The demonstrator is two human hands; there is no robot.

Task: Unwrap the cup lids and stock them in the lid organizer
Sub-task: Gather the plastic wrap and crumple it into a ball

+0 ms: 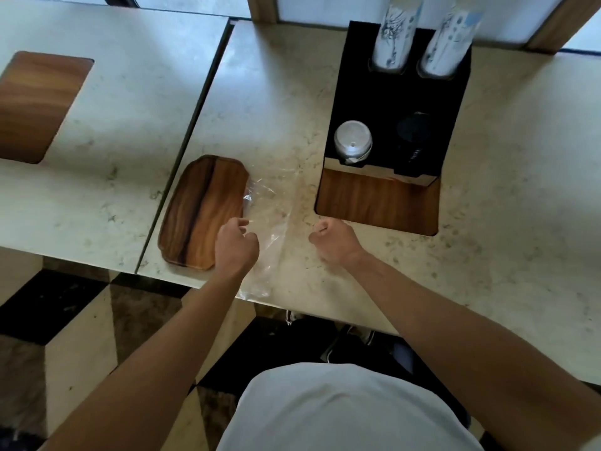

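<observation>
A black lid organizer [393,102] stands on the marble counter at the upper right. Its front left slot holds a stack of white cup lids [353,141]; its front right slot holds dark lids [413,135]. Two stacks of paper cups [395,30] rise from its back slots. An empty clear plastic wrapper [273,222] lies flat on the counter in front of the organizer, reaching to the counter's near edge. My left hand [235,245] rests on the wrapper's left side with fingers curled, seemingly pinching the film. My right hand [335,242] is a loose fist just right of the wrapper, holding nothing visible.
A wooden tray [198,209] lies left of the wrapper, under part of my left hand. The organizer's wooden base [377,200] juts toward me. A second counter with a wooden inset [35,102] adjoins on the left, across a narrow seam. Checkered floor lies below.
</observation>
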